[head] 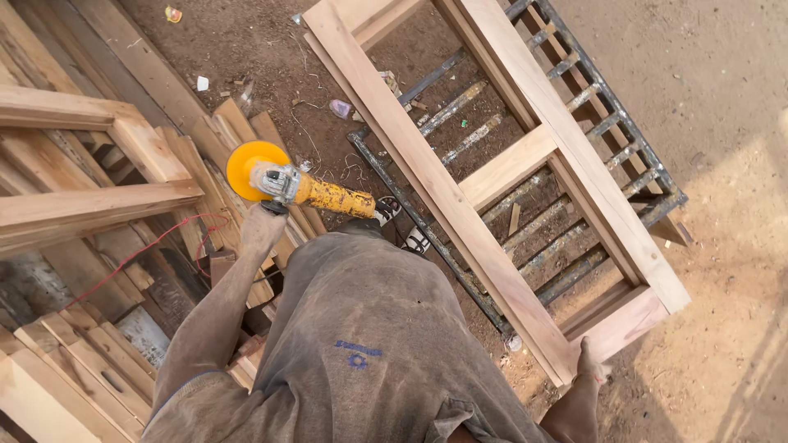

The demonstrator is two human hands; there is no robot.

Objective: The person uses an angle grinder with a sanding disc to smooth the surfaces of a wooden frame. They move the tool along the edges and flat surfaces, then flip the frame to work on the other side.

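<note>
My left hand (263,226) grips a yellow angle grinder (332,195) from below. Its round orange-yellow disc (246,166) points left, above a pile of wood. The grinder hangs in the air in front of my grey shirt and touches nothing else. My right hand (589,363) is at the near corner of a long pale wooden frame (427,176), with its fingers on the frame's end rail. The frame lies flat and runs diagonally from the top middle to the lower right. It has two long side rails and a cross rail in the middle.
A rusty metal rack (574,271) lies under the frame on brown dirt. Stacked timber and other wooden frames (98,205) fill the left side, with a thin red wire (135,254) across them. My feet (402,226) stand between the pile and the frame. Sandy ground (722,123) lies at the right.
</note>
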